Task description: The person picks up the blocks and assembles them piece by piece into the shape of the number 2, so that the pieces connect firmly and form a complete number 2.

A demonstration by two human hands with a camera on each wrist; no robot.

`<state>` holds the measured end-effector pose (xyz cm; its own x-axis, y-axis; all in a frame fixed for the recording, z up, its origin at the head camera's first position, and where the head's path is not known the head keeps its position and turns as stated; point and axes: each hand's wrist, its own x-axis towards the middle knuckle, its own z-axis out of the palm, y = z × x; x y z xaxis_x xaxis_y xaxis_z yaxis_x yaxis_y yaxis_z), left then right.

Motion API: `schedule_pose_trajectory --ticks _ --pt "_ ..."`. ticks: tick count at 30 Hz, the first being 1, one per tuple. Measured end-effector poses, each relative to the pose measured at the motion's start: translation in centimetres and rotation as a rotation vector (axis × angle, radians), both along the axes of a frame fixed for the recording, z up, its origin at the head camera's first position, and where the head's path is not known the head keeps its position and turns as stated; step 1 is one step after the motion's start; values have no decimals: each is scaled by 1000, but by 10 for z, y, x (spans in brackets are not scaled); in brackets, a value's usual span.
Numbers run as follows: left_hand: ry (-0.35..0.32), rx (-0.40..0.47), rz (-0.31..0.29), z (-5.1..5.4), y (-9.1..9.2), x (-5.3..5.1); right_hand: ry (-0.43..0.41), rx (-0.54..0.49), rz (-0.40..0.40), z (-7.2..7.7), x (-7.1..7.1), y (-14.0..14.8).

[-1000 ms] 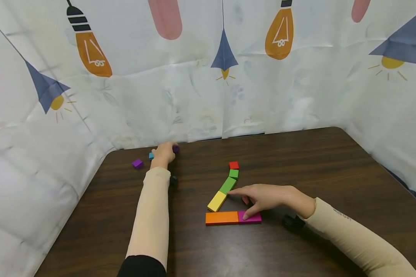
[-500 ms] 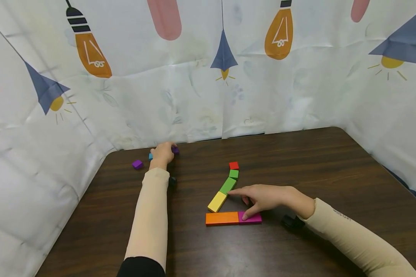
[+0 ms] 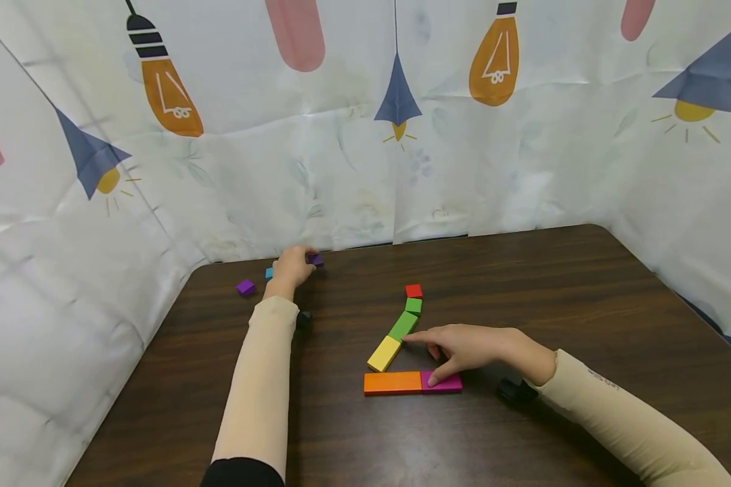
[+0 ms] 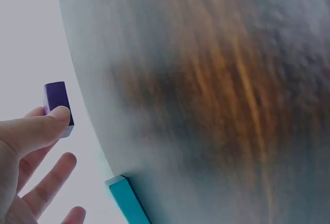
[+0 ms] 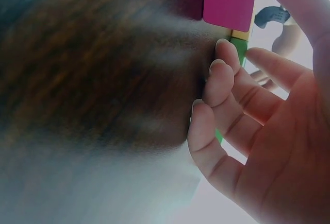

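Probably the dark purple block (image 4: 58, 98) is light and stiff, judging by its small body and crisp edges; wood or plastic, the pictures do not settle which. It is at the far edge of the surface (image 3: 524, 284), toward the far left corner, where the left hand (image 3: 291, 267) pinches it between thumb and forefinger, the remaining fingers bent and apart from it. Whether it touches the surface below cannot be told.

Opposite long sides look like the best hold: flat faces should give a steady pinch, while a grip too near one end may let it swivel. Smooth paint could slip a little, but breakage seems unlikely. Beside that hand sits a blue block (image 4: 128, 201), and a loose purple block (image 3: 246, 287) lies nearer the far left corner.

Farther from the far edge, the right hand (image 3: 472, 348) rests its thumb on the magenta block (image 3: 449, 383), which abuts an orange block (image 3: 392, 383). Its forefinger reaches to where the yellow block (image 3: 384, 353) meets the long green block (image 3: 403, 326); its other fingers curl loosely, gripping nothing. Such light pieces would likely skid if nudged, so gentle pressure from above suits them.
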<state>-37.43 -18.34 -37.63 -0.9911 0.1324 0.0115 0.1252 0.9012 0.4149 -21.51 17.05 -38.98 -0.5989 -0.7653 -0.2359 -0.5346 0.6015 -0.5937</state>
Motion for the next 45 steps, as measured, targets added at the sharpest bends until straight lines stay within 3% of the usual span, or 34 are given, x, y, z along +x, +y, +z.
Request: schedule_pose_trajectory --ticks 9,19,27,45 --pt "30 38 -52 1 6 1 1 -8 -2 1 -1 2" --pt "45 15 -102 -2 13 7 16 -21 37 -3 -1 4" --pt "65 49 -159 0 20 13 -3 -7 0 0 1 2" --pt "27 176 -196 -4 36 24 4 -18 37 -2 0 2"
